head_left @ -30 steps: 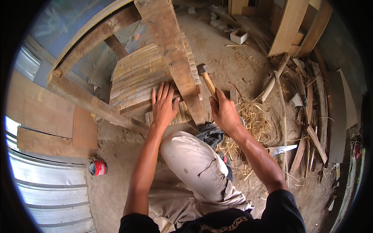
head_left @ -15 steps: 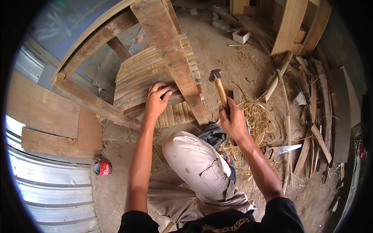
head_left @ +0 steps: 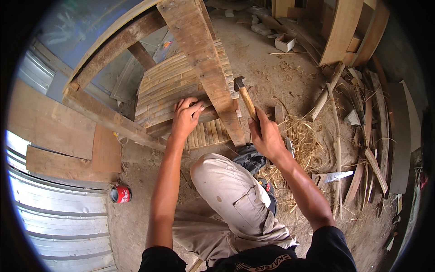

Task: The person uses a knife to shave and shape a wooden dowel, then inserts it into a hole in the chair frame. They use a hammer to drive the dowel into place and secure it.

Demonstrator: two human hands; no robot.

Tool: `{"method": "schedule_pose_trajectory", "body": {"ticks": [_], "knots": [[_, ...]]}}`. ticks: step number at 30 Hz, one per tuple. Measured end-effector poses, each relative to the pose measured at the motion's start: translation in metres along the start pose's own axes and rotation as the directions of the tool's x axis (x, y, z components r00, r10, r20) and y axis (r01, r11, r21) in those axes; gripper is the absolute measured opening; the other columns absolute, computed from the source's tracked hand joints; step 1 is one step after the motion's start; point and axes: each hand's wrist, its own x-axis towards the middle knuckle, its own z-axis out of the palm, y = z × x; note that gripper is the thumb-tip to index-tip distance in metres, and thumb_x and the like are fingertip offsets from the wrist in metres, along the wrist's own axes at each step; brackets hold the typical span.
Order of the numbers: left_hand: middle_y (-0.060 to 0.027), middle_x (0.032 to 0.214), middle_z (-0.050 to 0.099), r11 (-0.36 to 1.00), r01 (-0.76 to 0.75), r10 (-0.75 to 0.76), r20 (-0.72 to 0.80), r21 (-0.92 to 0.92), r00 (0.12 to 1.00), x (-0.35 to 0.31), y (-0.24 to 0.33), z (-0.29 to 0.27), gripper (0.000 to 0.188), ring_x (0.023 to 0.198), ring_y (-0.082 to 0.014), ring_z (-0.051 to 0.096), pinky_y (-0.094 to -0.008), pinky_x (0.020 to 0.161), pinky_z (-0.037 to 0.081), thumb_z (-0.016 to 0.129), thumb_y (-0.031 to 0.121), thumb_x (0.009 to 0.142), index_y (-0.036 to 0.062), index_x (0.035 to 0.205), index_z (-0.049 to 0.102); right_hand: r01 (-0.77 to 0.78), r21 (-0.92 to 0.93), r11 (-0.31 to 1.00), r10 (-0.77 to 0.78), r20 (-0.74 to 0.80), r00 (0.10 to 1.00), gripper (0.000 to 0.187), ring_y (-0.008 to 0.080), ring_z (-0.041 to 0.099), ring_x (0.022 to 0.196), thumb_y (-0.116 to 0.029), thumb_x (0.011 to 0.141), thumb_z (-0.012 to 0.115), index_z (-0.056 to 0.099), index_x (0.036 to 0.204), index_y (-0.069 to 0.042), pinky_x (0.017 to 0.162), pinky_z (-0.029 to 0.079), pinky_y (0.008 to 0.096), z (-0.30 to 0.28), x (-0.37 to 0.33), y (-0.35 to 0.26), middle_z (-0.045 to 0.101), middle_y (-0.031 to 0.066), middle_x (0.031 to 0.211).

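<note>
We had the slatted panel (head_left: 165, 84) at eleven o'clock from our left hand (head_left: 184, 119), its fingers half curled; whether they pinched anything, we could not tell. The wooden beam (head_left: 208, 72) slanted by at its one o'clock. Farther right, the hammer (head_left: 247, 101) pointed to eleven o'clock from our right hand (head_left: 267, 137), wrapped around its handle.

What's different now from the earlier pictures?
The left hand, spread out at first, is now curled. The hammer swung right, then back left toward the wooden post. The right hand still grips it; the saw and red can stayed put.
</note>
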Motion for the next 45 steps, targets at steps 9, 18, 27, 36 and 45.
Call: {"method": "schedule_pose_trajectory", "body": {"ticks": [9,18,27,36,45], "knots": [[-0.0104,0.107,0.067,1.000,-0.006,0.005,0.015,0.015,1.000,0.000,0.003,-0.003,0.017,0.100,-0.0298,0.061,-0.0415,0.093,0.045,0.072,0.010,0.086,0.0068,0.102,0.077,0.112,-0.054,0.992,-0.113,-0.016,0.993,0.032,0.0493,0.065,0.073,-0.009,0.098,0.054,0.048,0.126,0.005,0.059,0.047,0.0495,0.007,0.004,-0.011,0.061,0.0311,0.075],[-0.0073,0.111,0.066,0.999,0.038,-0.038,0.076,0.002,0.996,0.000,0.000,-0.003,0.018,0.103,-0.0282,0.060,-0.0421,0.093,0.043,0.070,0.014,0.089,0.0099,0.104,0.078,0.065,-0.038,0.997,-0.067,-0.046,0.997,0.032,0.0413,0.068,0.065,-0.010,0.099,0.053,0.049,0.128,0.005,0.055,0.046,0.0454,0.007,0.002,-0.019,0.061,0.0286,0.071],[-0.0074,0.111,0.066,0.999,0.042,-0.041,0.073,-0.006,0.996,0.001,0.001,-0.003,0.018,0.104,-0.0280,0.059,-0.0414,0.094,0.043,0.069,0.013,0.089,0.0084,0.105,0.077,0.019,-0.053,0.998,-0.019,0.017,1.000,0.028,0.0548,0.061,0.082,-0.010,0.097,0.054,0.048,0.121,0.004,0.065,0.048,0.0556,0.007,0.001,-0.025,0.062,0.0356,0.080],[-0.0114,0.111,0.066,0.999,0.051,-0.049,0.053,-0.019,0.997,-0.001,0.005,-0.004,0.019,0.102,-0.0306,0.060,-0.0412,0.094,0.045,0.069,0.009,0.088,0.0041,0.105,0.076,-0.005,-0.102,0.995,0.005,0.006,1.000,0.032,0.0530,0.062,0.081,-0.011,0.097,0.053,0.048,0.125,0.005,0.068,0.048,0.0563,-0.004,0.009,-0.030,0.062,0.0341,0.078],[-0.0128,0.125,0.058,0.996,0.086,-0.086,-0.011,-0.001,0.996,-0.019,0.015,0.007,0.040,0.116,-0.0344,0.052,-0.0468,0.104,0.040,0.069,0.028,0.091,0.0043,0.123,0.068,0.005,-0.078,0.997,-0.003,0.027,1.000,0.032,0.0518,0.064,0.084,-0.014,0.097,0.053,0.050,0.121,0.008,0.071,0.050,0.0556,-0.007,0.009,-0.025,0.063,0.0345,0.081]]}}
